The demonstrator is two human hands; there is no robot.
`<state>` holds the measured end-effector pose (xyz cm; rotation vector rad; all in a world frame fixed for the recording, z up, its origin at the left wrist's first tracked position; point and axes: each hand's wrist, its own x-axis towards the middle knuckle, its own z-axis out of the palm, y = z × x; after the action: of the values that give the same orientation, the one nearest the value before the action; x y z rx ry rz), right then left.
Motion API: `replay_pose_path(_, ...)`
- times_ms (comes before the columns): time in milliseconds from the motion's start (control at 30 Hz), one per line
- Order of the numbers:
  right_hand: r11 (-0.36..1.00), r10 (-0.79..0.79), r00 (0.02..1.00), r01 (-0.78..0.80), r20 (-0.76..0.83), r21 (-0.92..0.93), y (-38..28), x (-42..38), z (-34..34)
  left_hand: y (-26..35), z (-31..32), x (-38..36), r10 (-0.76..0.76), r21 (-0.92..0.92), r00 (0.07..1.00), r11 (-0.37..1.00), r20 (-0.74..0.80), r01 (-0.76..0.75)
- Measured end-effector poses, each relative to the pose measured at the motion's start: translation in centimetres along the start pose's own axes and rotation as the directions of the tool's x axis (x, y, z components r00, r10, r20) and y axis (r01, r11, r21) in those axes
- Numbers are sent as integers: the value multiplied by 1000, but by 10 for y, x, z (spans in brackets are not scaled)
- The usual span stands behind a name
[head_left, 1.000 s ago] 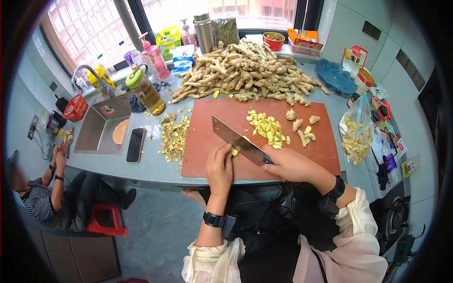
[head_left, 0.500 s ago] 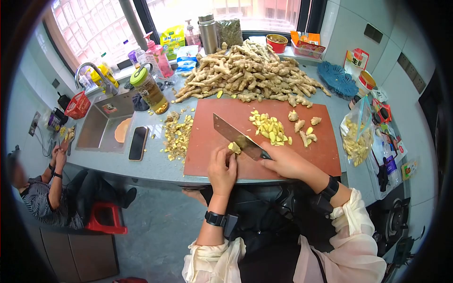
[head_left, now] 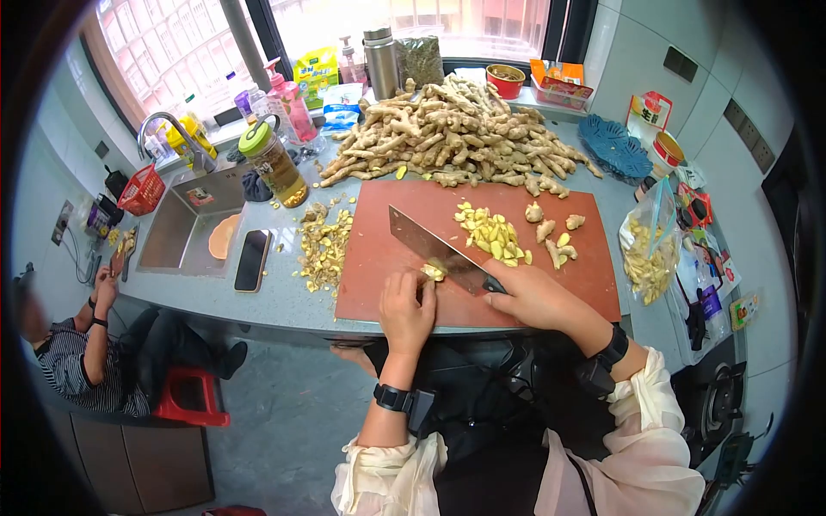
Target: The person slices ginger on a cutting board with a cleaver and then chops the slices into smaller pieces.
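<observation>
My right hand (head_left: 527, 294) grips the dark handle of a cleaver (head_left: 430, 245), its broad blade slanting up and left over the red-brown cutting board (head_left: 387, 202). Beneath the blade's edge sits a cut piece of ginger (head_left: 433, 272), which the curled fingers of my left hand (head_left: 406, 305) hold down on the board. Sliced ginger (head_left: 490, 234) lies in a heap beyond the cleaver. Several small ginger knobs (head_left: 545, 229) rest to the right of that heap. Peelings and scraps (head_left: 323, 245) are spread along the board's left side.
A large pile of whole ginger (head_left: 456, 129) stands behind the board. To the left are a phone (head_left: 252, 261), a green-lidded jar (head_left: 274, 163) and the sink (head_left: 176, 236). A bag of ginger (head_left: 647, 254) lies right. Another person (head_left: 90, 353) sits at far left.
My right hand and the cleaver have shifted slightly right and down. The ginger under my left fingers now sits a little lower and further right, closer to the blade.
</observation>
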<state>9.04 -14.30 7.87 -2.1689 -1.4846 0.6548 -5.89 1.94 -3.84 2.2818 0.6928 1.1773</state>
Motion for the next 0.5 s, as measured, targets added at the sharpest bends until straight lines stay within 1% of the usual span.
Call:
replay_pose_path(67,999,-11,1000,11,15,-52,-1,1,-1,0,0,0,27,-14,1000,1000,6,-27)
replay_pose_path(200,996,-19,1000,21,24,-88,-3,3,-3,-1,-1,0,17,-38,1000,999,10,-16)
replay_pose_path(300,991,19,998,-11,57,-130,-7,6,-4,-3,0,0,2,-42,1000,999,30,0)
replay_pose_path(500,977,2,997,15,82,-212,-17,19,-2,-1,-1,1,-2,-71,1000,997,24,4)
